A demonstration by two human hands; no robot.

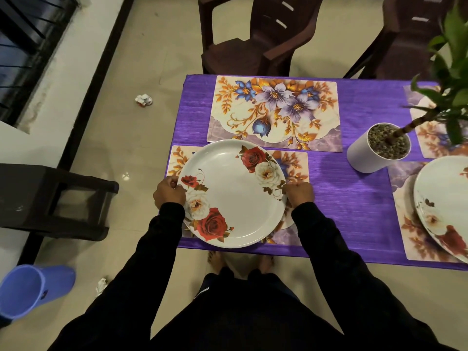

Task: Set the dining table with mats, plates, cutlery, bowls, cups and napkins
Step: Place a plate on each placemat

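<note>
Both hands, left [169, 192], right [298, 192], gripping rose-printed plate [233, 198], floral mat [296, 164]

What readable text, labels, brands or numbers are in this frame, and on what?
None readable.
Faint pale marks on the dark stool: too blurred to read.
Crumpled wrapper on the floor: red print, illegible.
Plates, placemats: floral pattern only, no lettering.

There is just one view, from a camera on the person's head, looking steeply down and forward. It sits close over the near left corner of the tabletop [354, 198], with the person's dark sleeves and feet at the bottom. The wide lens bends the floor [121, 138] and two chairs [253, 41] beyond.
</note>
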